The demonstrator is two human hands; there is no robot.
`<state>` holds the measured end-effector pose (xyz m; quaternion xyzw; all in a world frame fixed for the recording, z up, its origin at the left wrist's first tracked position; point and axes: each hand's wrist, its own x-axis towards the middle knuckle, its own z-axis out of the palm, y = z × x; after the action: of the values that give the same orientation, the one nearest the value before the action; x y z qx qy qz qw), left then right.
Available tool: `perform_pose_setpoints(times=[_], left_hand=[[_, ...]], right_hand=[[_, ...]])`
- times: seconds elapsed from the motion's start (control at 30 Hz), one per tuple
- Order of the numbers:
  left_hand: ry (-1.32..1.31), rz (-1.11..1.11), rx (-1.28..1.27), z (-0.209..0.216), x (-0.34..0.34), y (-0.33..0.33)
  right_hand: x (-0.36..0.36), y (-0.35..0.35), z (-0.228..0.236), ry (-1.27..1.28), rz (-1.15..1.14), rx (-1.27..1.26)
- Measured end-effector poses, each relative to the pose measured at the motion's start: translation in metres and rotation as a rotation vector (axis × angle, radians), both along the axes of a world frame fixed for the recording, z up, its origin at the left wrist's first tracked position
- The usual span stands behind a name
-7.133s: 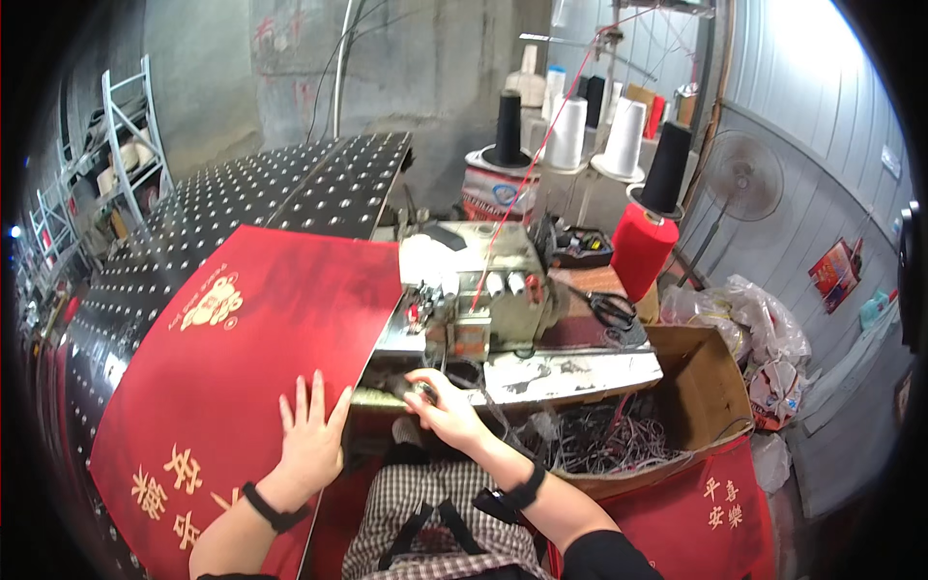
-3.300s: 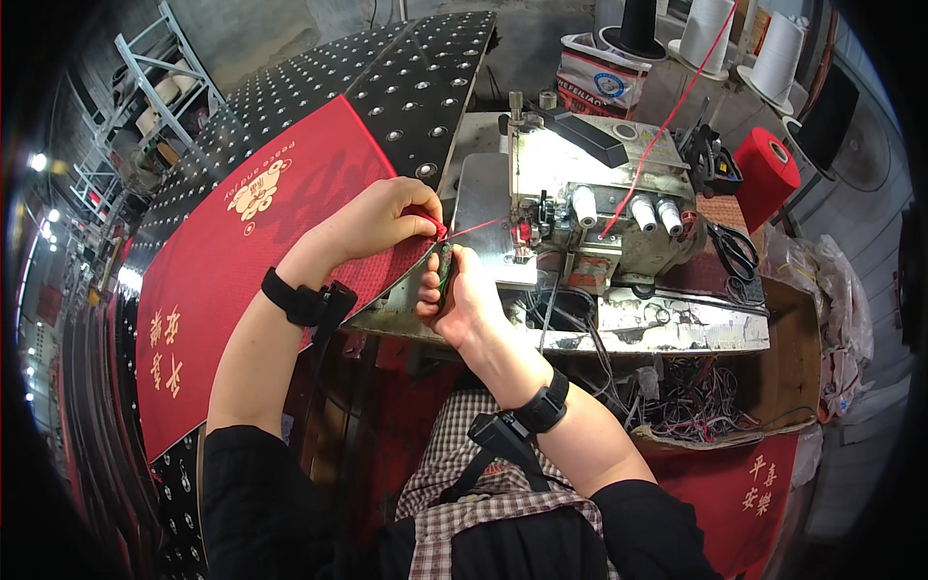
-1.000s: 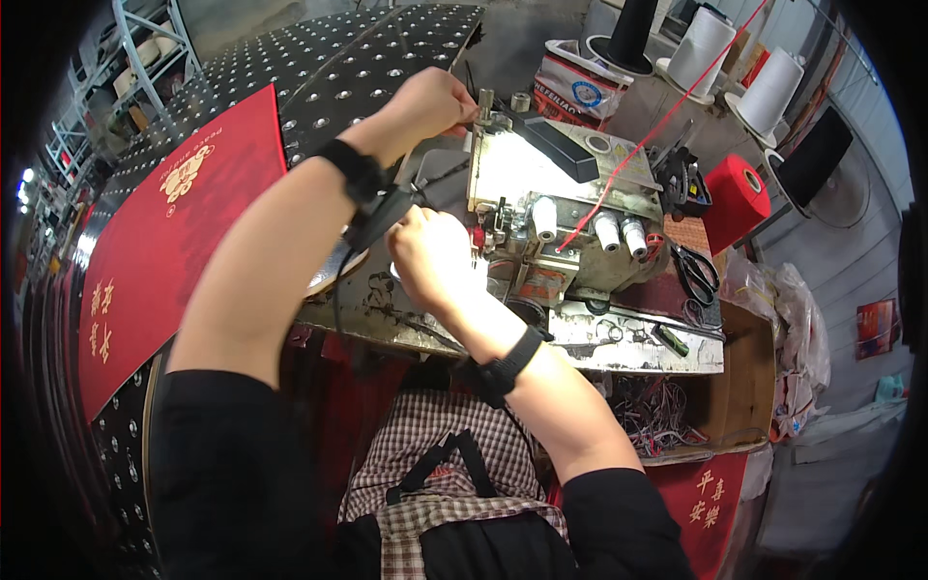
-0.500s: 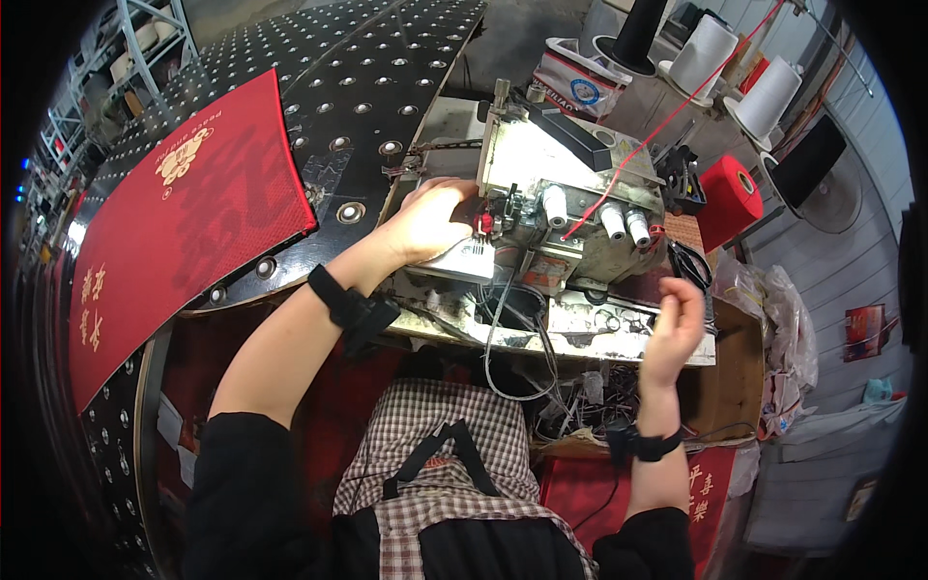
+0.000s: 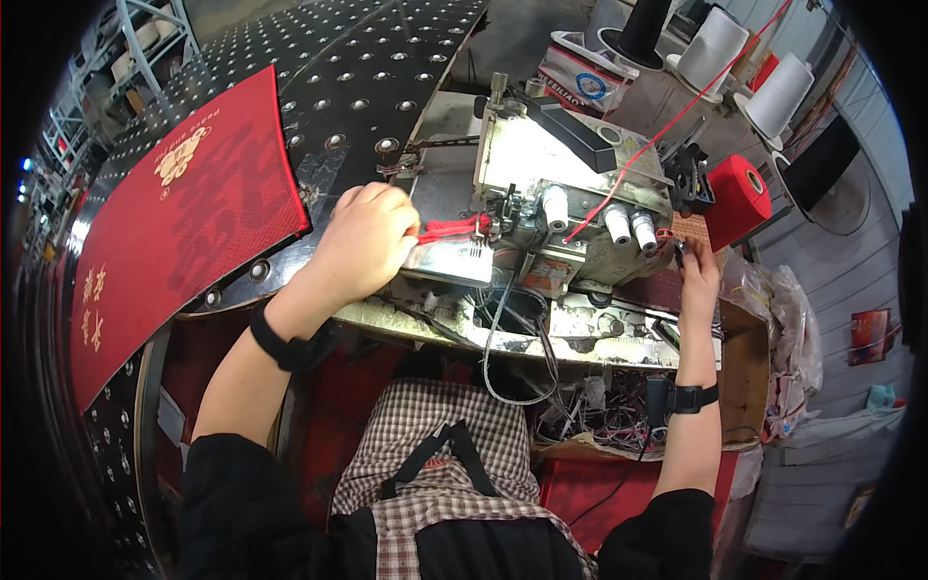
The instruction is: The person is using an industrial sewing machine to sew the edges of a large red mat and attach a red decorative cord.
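My left hand (image 5: 365, 237) is closed beside the needle area of a sewing machine (image 5: 580, 164), over its metal plate. Red strands (image 5: 452, 230) stretch from its fingers to the presser foot. At the machine's right end, my right hand (image 5: 702, 282) is closed around the dark handles of scissors (image 5: 680, 253), which its fingers partly hide. A large red mat (image 5: 184, 213) with gold markings lies on the table to the left, apart from my left hand.
A black table (image 5: 358, 103) studded with metal balls spreads behind the mat. Red (image 5: 742, 198) and white (image 5: 713, 53) thread cones stand at the right. Below the machine, a cardboard box (image 5: 742, 387) adjoins a heap of thread scraps (image 5: 609, 411). A red thread runs overhead to the machine.
My left hand has drawn back left from the presser foot, with red strands now stretched between them. My right hand has moved up and right onto the scissors.
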<state>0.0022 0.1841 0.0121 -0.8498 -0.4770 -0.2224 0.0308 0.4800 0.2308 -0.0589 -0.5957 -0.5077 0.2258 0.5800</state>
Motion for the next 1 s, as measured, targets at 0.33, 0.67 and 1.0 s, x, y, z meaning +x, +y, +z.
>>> perform_pose_setpoints(times=[0.33,0.67,1.0], left_hand=[[-0.088,0.097,0.025,0.014,0.009,0.0],[-0.259,0.018,-0.399,0.008,0.018,0.028],[0.041,0.185,-0.202,0.028,-0.017,0.01]], right_hand=[[0.017,0.052,-0.035,0.244,0.107,-0.299],[0.008,0.05,-0.021,0.394,0.129,-0.351],[0.013,0.059,-0.026,0.259,0.101,-0.385]])
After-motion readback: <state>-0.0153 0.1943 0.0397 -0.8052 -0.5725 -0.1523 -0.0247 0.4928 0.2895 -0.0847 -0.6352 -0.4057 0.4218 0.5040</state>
